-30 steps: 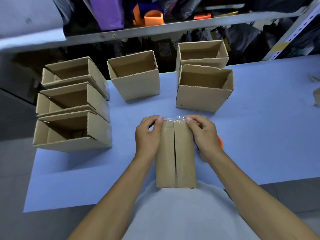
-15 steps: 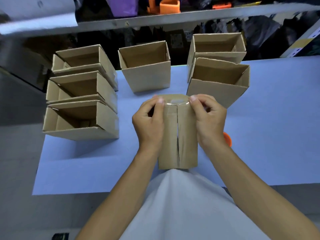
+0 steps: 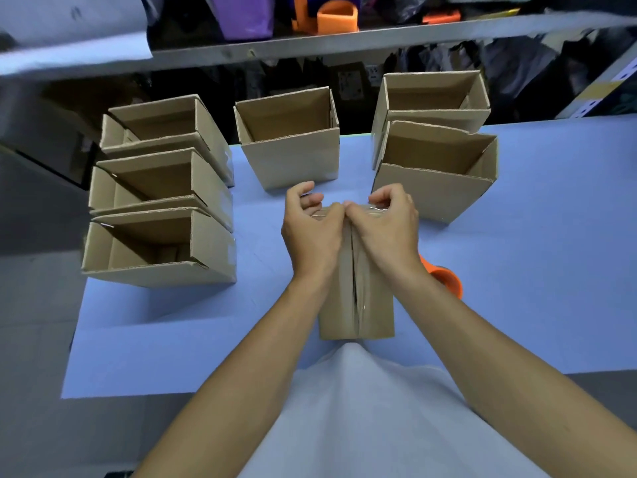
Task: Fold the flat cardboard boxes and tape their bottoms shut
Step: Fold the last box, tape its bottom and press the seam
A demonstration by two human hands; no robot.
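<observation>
A cardboard box (image 3: 374,305) lies bottom-up on the blue table (image 3: 534,263) right in front of me, its flap seam running away from me. My left hand (image 3: 310,236) and my right hand (image 3: 387,229) grip its far end. Both thumbs meet over the seam on a strip of clear tape (image 3: 375,211), and the fingers curl over the far edge. An orange tape dispenser (image 3: 446,277) sits on the table, partly hidden behind my right forearm.
Several folded open boxes stand at the back: three stacked at the left (image 3: 155,250), one in the middle (image 3: 293,157), two at the right (image 3: 431,188). A metal shelf (image 3: 344,39) with clutter overhangs the far edge. The table's left edge is near the left boxes.
My thumbs have slid from the outer corners of the box's far edge inward until they meet over the seam. The box stays in place.
</observation>
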